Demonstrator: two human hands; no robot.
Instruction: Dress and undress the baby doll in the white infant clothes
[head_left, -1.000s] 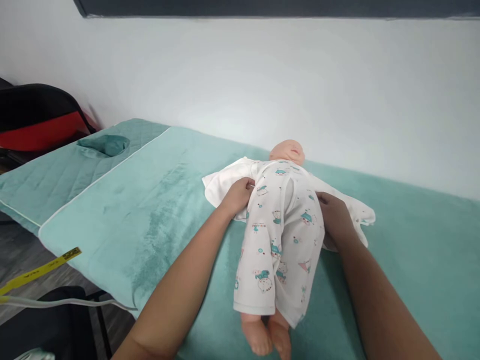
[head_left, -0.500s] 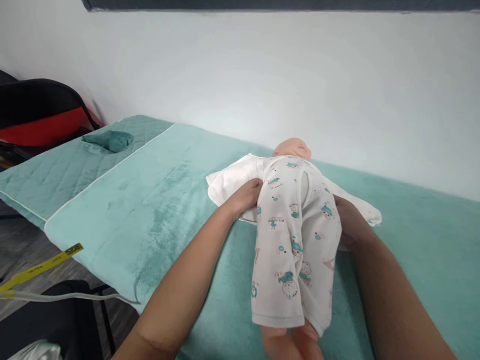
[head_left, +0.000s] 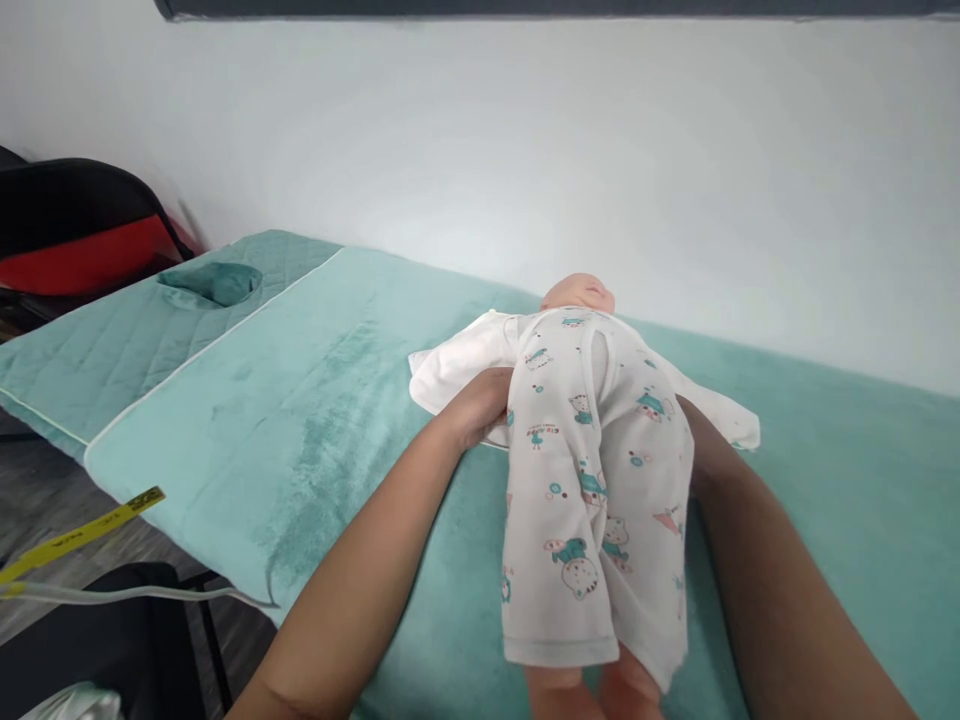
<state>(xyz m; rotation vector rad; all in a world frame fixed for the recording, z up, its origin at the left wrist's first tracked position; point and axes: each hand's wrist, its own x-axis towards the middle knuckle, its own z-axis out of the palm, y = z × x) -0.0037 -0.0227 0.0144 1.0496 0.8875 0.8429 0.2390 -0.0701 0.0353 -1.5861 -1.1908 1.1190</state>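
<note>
A baby doll [head_left: 579, 291] lies on its back on the green padded bed, its head toward the wall. White pants [head_left: 559, 510] printed with small animals reach up to its chest, and its bare lower legs stick out below. A white top [head_left: 461, 365] spreads to both sides under it, sleeves out. My left hand [head_left: 484, 402] is against the doll's left-of-view side at the waist, its fingertips hidden behind the pants. On the opposite side, my right hand [head_left: 696, 440] is mostly covered by the pants, and its fingers do not show.
The green bed cover [head_left: 247, 410] runs up to a white wall [head_left: 480, 150]. At the bed's left end is a face hole [head_left: 217, 284]. A black and red chair [head_left: 82, 230] stands beyond it. A yellow tag [head_left: 90, 530] and a pale cable [head_left: 135, 595] hang at the near left edge.
The pants' right-of-view leg has spread outward and slightly down. My left hand has slipped a little lower and further behind the pants; my right hand stays at the doll's side.
</note>
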